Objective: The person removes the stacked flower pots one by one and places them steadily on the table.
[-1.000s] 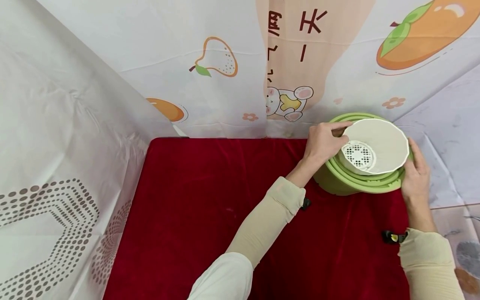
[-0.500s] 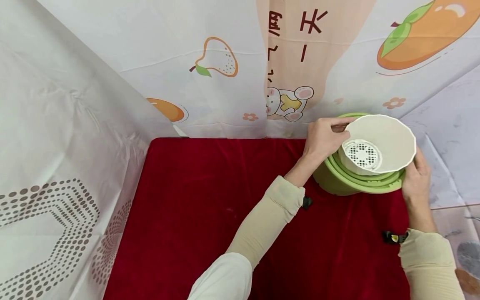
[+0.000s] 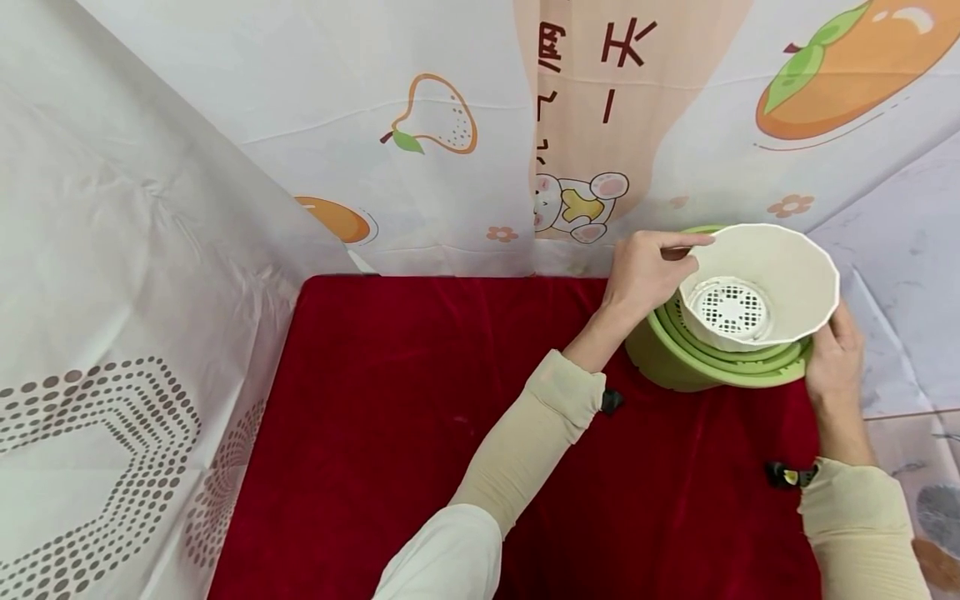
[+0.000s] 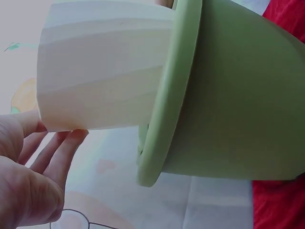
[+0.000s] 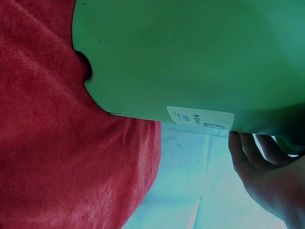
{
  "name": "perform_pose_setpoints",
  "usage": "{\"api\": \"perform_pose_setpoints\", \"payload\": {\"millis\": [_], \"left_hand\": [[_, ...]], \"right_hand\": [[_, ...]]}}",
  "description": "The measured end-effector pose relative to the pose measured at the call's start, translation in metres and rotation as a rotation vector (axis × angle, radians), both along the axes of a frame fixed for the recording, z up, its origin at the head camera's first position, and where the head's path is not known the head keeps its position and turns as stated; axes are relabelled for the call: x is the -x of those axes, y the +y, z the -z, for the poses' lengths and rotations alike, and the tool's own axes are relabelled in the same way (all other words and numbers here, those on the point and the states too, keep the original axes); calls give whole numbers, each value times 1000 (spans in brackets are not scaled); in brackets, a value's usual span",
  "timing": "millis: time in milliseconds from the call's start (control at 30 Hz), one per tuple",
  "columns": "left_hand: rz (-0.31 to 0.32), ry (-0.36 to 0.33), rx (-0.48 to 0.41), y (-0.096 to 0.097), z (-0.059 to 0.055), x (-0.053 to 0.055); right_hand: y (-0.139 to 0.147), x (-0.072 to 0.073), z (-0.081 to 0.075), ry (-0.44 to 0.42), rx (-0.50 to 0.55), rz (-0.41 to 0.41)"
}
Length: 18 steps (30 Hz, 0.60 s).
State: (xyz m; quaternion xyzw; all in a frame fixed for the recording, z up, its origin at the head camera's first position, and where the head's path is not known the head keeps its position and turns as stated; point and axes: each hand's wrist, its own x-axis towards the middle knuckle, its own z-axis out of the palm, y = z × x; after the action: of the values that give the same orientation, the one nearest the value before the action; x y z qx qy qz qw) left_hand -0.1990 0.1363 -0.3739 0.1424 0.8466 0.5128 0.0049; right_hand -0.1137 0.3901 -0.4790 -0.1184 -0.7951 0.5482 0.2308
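Observation:
A white flower pot [image 3: 795,279] with a perforated bottom sits tilted in the mouth of a green flower pot [image 3: 671,358], its upper part standing well above the green rim. My left hand [image 3: 648,271] pinches the white pot's left rim between thumb and fingers. In the left wrist view, those fingertips grip the edge of the white pot's ribbed wall [image 4: 105,67]. At the green pot's right side, my right hand [image 3: 834,358] holds it near the rim. The right wrist view has its fingers [image 5: 248,152] bent against the green wall, beside a white label [image 5: 200,118]; the thumb is hidden there.
Further green rims [image 3: 750,362] nest inside the green pot. It stands at the back right corner of a table under red cloth [image 3: 420,400]. Printed white curtains [image 3: 300,83] hang close behind and along both sides.
The white pot has risen and shifted slightly right within the green pot, my left hand going up a little with it. The green pot has stayed in place, my right hand still at its side.

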Motion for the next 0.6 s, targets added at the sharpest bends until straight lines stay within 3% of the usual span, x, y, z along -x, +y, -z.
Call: {"api": "perform_pose_setpoints", "payload": {"millis": [333,433,600], "left_hand": [[-17,16,30,-8,-2,3],[-14,18,8,-12,-2,3],[7,8,-52,-19,-5,3]], "right_hand": [[-2,1,-2,9,105,-17],[-2,2,-2,2,99,-18],[-3,3,-3,21,223,-35]]}}
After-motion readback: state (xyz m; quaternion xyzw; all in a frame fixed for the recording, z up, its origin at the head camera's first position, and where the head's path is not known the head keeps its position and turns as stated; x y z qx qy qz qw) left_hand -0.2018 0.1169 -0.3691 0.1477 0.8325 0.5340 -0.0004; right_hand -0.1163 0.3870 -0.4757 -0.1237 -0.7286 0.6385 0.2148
